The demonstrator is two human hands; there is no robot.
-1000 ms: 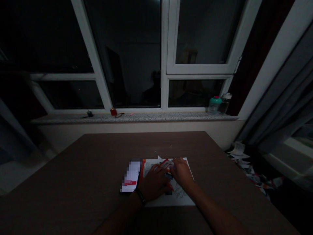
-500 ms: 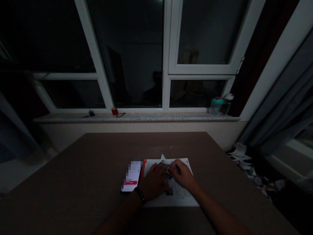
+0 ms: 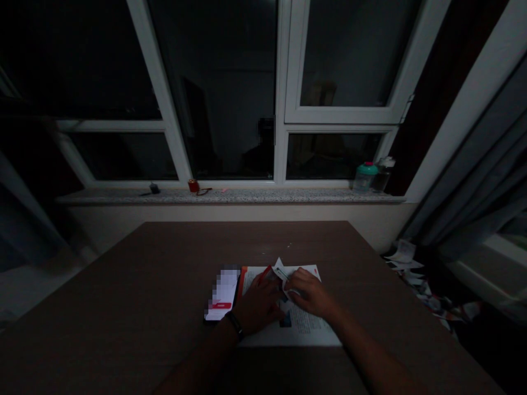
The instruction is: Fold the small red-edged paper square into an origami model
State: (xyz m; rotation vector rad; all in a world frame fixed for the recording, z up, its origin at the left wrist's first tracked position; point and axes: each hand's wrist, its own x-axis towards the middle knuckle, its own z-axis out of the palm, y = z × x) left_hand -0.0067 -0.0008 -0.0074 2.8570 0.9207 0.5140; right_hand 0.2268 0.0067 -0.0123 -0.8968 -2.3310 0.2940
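A small folded paper (image 3: 279,264), white with a red part, stands up between my two hands, its pointed tip facing the window. My left hand (image 3: 260,304), with a dark band on the wrist, bends its fingers round the red side. My right hand (image 3: 309,291) is closed, its fingertips on the white side of the fold. Underneath both hands lies a printed page (image 3: 308,329) with text, dark pictures and an orange left edge. The fingers hide much of the folded paper.
A lit phone (image 3: 222,293) lies just left of the page on the brown table (image 3: 144,307). Along the stone windowsill (image 3: 263,196) stand a red container (image 3: 193,185) and a teal-lidded bottle (image 3: 364,176). Loose papers (image 3: 415,280) are heaped beyond the table's right side.
My right hand has turned and shifted slightly right, with its fingers further over the fold. More of the folded paper's white and red faces shows between the hands.
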